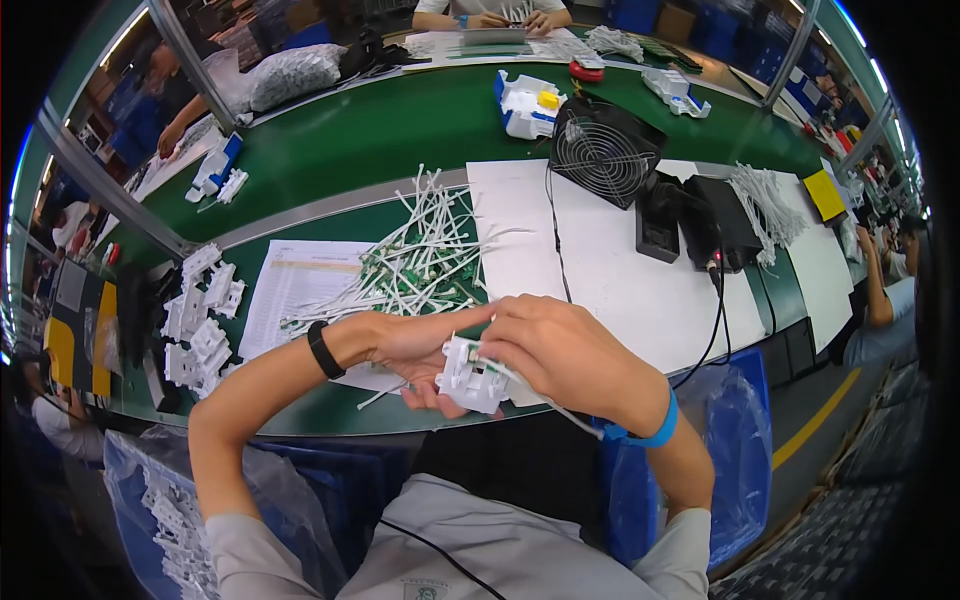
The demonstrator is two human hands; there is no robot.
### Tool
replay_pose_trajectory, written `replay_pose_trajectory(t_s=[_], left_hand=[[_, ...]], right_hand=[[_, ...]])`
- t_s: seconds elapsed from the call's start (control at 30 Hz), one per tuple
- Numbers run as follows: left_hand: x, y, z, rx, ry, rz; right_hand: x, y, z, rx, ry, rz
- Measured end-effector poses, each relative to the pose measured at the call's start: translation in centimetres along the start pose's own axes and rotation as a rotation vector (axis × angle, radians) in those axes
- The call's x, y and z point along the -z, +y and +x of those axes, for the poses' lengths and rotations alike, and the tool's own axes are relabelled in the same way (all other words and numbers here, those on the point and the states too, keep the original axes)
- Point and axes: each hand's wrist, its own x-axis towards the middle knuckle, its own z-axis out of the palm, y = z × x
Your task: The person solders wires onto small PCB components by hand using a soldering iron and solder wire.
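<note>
Near the front edge of the bench, my left hand (425, 365) is closed around a white plastic housing (470, 382), holding it from below and the left. Over the housing's top, my right hand (565, 350) is closed, with thumb and fingers pinched at a small greenish part fitted with a white cable (550, 402). That cable trails down past my right wrist. The pinched part is mostly covered by my fingers. Just beyond my hands lies a heap of green circuit boards with white cables (425, 265). A printed sheet (300, 285) lies partly under the heap.
Several white housings (200, 320) are piled at left. A black fan (608, 150) and black power box (725, 222) stand on white paper (610, 270). A cable bundle (768, 215) lies at right. Blue bins flank me, the left bin (165, 520) holding white parts. Other people work nearby.
</note>
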Motion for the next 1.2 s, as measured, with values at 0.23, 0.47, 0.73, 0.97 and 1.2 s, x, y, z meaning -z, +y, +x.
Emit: replay_pose_trajectory(t_s=[0.23, 0.47, 0.73, 0.97, 1.2], left_hand=[[0.4, 0.1, -0.5, -0.236, 0.061, 0.053], [-1.8, 1.5, 0.5, -0.423, 0.673, 0.366], [-1.7, 2.4, 1.1, -0.545, 1.003, 0.476], [-0.7, 2.5, 1.1, -0.605, 0.960, 0.657], [-2.0, 2.9, 1.2, -0.646, 1.064, 0.839]], right_hand=[[1.0, 2.4, -1.2, -0.412, -0.089, 0.304], [0.1, 4.1, -3.0, -0.652, 0.057, 0.694], [-0.2, 5.2, -4.0, -0.594, 0.057, 0.842], [-0.3, 5.4, -4.7, -0.543, -0.034, 0.987], [-0.6, 4.5, -4.5, -0.527, 0.016, 0.695]])
